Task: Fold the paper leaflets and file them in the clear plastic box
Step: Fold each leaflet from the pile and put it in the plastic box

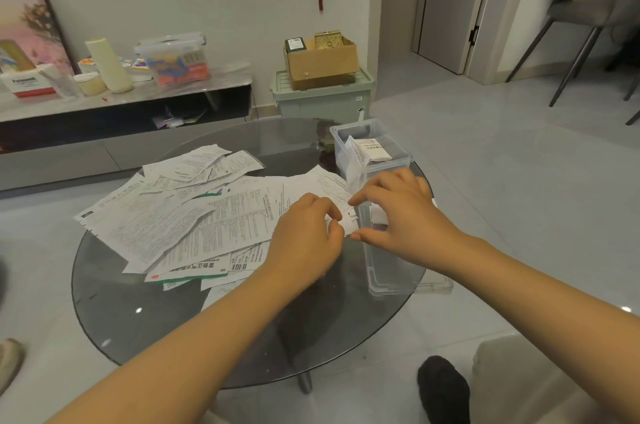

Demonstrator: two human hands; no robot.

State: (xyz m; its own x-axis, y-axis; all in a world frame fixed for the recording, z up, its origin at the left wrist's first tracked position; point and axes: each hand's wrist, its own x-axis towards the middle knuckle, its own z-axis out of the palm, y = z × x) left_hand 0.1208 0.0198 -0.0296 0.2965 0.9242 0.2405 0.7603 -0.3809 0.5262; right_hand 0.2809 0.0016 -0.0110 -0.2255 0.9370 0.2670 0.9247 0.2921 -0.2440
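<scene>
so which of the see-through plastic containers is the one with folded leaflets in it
The clear box at the table's far right edge, just beyond the right hand; folded leaflets stand inside. The lidded tub on the sideboard holds colourful items.

Left hand (304, 233) and right hand (398, 212) meet fingertip to fingertip, fingers curled, both forearms outstretched.

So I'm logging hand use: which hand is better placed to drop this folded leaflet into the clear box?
Right hand: it pinches the leaflet and is nearer the clear box than the left hand.
</scene>
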